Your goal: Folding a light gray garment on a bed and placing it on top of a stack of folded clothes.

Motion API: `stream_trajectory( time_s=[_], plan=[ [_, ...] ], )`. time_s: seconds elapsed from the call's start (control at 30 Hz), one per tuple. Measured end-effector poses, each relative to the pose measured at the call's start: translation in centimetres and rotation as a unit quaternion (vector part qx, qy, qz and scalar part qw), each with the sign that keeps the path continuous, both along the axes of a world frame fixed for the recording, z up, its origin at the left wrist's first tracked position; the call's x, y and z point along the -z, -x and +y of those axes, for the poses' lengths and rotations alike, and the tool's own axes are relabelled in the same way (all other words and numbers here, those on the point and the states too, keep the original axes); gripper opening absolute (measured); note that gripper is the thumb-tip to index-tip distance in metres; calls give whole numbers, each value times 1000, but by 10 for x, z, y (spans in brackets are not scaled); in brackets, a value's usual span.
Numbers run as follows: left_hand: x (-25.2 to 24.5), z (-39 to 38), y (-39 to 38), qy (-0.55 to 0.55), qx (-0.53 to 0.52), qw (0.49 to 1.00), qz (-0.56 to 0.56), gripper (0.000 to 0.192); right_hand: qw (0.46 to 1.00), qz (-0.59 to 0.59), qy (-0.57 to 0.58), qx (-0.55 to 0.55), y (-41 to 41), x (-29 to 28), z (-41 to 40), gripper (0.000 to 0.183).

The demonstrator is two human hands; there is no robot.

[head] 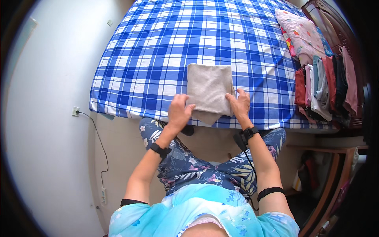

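A folded beige garment or cloth (209,86) lies on the blue-and-white checked bedsheet (165,56), close to the bed's near edge. Its layers show along the right side, and a lower flap (208,117) sticks out at the front. My left hand (179,110) is at the cloth's front left corner, slightly blurred, with thumb and fingers apart. On the other side, my right hand (241,103) has its thumb at the cloth's right edge, while its fingers spread beside it over the sheet. Neither hand has a visible grip on the cloth.
At the right, a row of folded clothes (321,89) stands against the dark wooden headboard (340,29), with a pink patterned pillow or quilt (302,35) behind. A black cable (102,142) runs from the left wall's socket (75,111). A wooden shelf unit (340,166) is at lower right.
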State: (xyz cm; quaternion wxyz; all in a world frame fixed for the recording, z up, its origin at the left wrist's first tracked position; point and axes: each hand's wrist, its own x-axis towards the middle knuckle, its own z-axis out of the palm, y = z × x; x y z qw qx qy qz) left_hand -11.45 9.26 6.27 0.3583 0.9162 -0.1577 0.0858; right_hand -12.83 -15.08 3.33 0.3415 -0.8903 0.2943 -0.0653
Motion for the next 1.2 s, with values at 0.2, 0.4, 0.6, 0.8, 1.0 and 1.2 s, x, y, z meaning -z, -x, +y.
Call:
stream_trajectory(
  time_s=[0.2, 0.4, 0.6, 0.8, 1.0, 1.2],
  plan=[
    [66, 11, -44, 186, -95, 937, 281, 42, 994, 20, -110, -5, 31, 19, 1, 85],
    [36, 13, -43, 271, -59, 857, 435, 28, 971, 57, -229, 23, 29, 32, -9, 61],
    [23, 7, -15, 342, 37, 782, 521, 18, 907, -114, -405, 31, 40, 20, -16, 39],
    [37, 14, -11, 307, -1, 796, 522, 20, 846, -57, -522, 89, 75, 15, 1, 55],
    [39, 20, -75, 307, -69, 884, 346, 22, 818, -20, -563, 112, 81, 17, 21, 56],
    [48, 1, -117, 252, -79, 919, 293, 29, 799, -31, -578, 164, 57, 10, 27, 41]
  ],
)
